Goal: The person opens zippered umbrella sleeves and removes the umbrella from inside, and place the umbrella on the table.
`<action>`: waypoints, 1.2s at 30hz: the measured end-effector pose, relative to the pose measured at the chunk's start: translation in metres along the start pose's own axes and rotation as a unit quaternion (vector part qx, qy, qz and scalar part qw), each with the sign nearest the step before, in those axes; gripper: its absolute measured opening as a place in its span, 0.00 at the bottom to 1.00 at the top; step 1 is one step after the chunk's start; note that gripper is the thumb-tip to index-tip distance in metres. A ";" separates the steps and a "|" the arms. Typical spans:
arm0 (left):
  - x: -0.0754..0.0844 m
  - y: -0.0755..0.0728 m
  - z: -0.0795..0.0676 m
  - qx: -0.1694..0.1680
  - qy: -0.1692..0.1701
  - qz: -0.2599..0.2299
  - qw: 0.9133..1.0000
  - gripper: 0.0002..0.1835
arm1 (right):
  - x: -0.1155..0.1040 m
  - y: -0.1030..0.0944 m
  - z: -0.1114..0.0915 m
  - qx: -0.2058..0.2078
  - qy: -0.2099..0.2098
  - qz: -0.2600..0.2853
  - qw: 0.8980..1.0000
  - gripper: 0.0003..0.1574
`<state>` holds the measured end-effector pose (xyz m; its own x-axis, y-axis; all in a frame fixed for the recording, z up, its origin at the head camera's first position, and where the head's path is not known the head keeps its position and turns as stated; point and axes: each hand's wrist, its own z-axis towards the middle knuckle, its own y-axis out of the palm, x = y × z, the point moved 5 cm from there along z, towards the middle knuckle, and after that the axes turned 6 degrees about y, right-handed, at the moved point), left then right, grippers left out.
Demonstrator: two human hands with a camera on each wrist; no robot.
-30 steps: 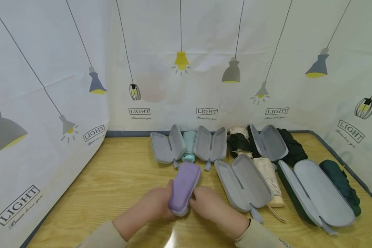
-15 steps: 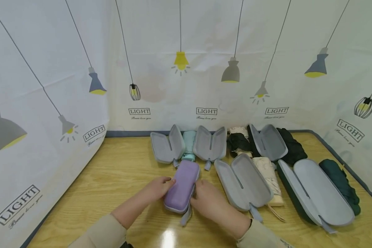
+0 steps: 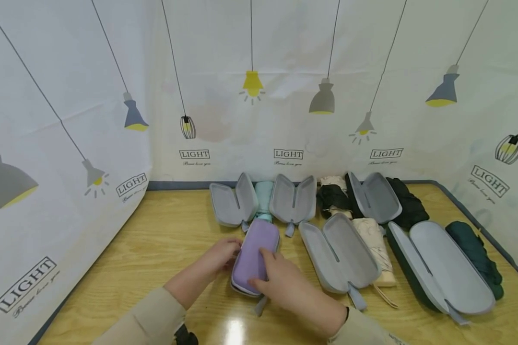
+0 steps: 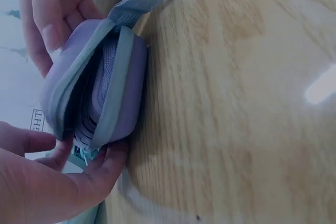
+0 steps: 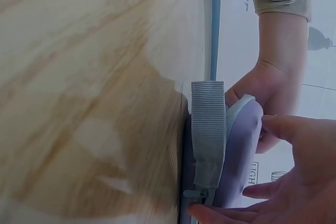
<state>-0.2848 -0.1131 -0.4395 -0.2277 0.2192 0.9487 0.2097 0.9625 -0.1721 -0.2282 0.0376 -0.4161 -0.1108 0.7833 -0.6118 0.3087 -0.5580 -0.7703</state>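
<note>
A purple zippered hard case (image 3: 254, 254) lies on the wooden table, lid upward. Its front end gapes in the left wrist view, showing folded purple fabric (image 4: 100, 90) and a strap inside. My left hand (image 3: 221, 256) grips the case's left side, with thumb and fingertips at the parted edges (image 4: 63, 182). From the right, my right hand (image 3: 287, 278) holds the case. Its thumb and index finger lie on the lid, and other fingertips reach the zipped side in the right wrist view (image 5: 283, 182). A grey ribbed pull tab (image 5: 207, 129) sticks out from the front end.
Two small open grey cases (image 3: 229, 206) stand behind, with a teal rolled bundle (image 3: 264, 194) between them. Larger open cases (image 3: 345, 258) fill the right side, beside cream (image 3: 373, 244), black (image 3: 406, 203) and dark green bundles (image 3: 475, 258). A lamp-printed sheet (image 3: 224, 96) hangs behind.
My right hand has moved from the case's right side onto its lid. The left hand has shifted along the left side. The case has settled lower, and its tab shows at the front.
</note>
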 end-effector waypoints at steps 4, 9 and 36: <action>-0.004 0.000 0.000 -0.012 -0.017 -0.052 0.998 0.18 | 0.002 -0.001 -0.002 -0.001 0.006 0.029 1.000 0.54; -0.006 -0.002 0.000 -0.039 -0.014 -0.073 0.996 0.25 | 0.003 -0.002 -0.003 -0.001 0.002 0.050 0.999 0.58; -0.005 -0.019 -0.007 -0.114 -0.007 -0.109 0.987 0.36 | -0.013 0.010 0.007 -0.054 -0.009 0.070 0.996 0.68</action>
<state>-0.2805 -0.1334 -0.4395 -0.3041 0.0148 0.9525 0.3630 0.9262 0.1015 -0.2300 0.0203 -0.4175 -0.0762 0.6950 -0.7150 0.4211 -0.6275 -0.6549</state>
